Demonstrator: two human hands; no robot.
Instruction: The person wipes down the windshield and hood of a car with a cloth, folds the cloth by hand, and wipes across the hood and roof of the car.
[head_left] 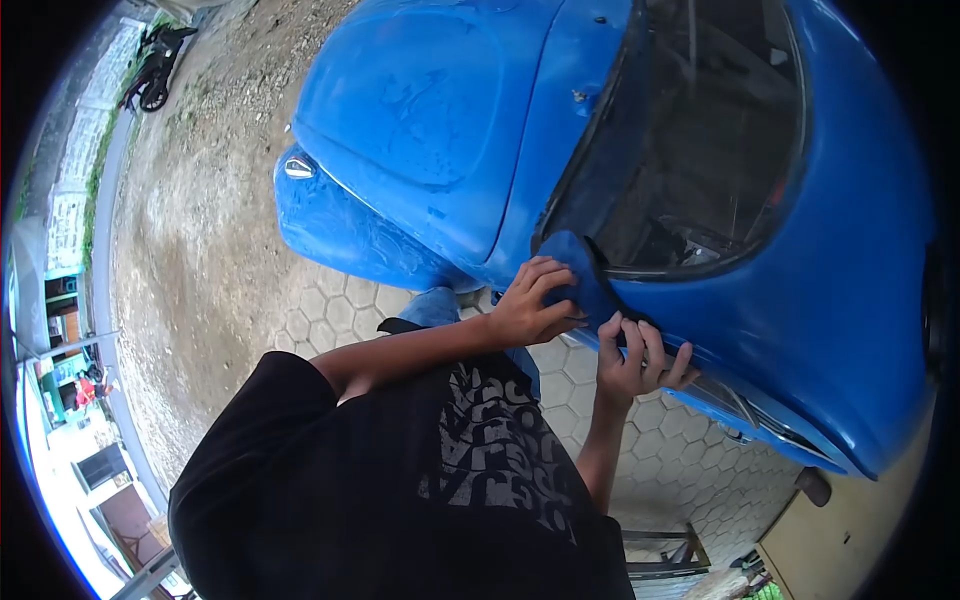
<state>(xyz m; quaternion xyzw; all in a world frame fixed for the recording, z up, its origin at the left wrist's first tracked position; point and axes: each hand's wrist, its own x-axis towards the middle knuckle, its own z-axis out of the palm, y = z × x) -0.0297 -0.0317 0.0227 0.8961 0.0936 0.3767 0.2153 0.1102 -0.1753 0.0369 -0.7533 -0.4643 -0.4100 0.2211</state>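
Note:
My left hand [541, 298] has its fingers curled over a dark blue piece [577, 262] with a black edge, by the lower corner of the windshield [700, 140]. My right hand [640, 362] grips the black-edged end of the same piece, its thumb and fingers bent and the outer fingers a little apart. The piece lies against the body of a blue car [850, 200]. The fingers partly hide it, so its material cannot be made out. Both hands are close together, not touching the glass.
The car's hood [410, 100] and front fender [350, 225] stretch to the upper left, with wet-looking marks. Hexagonal paving [650, 450] lies beneath. Bare ground [200, 220], a parked motorcycle [155, 70] and a distant person in red [88, 388] are at the left.

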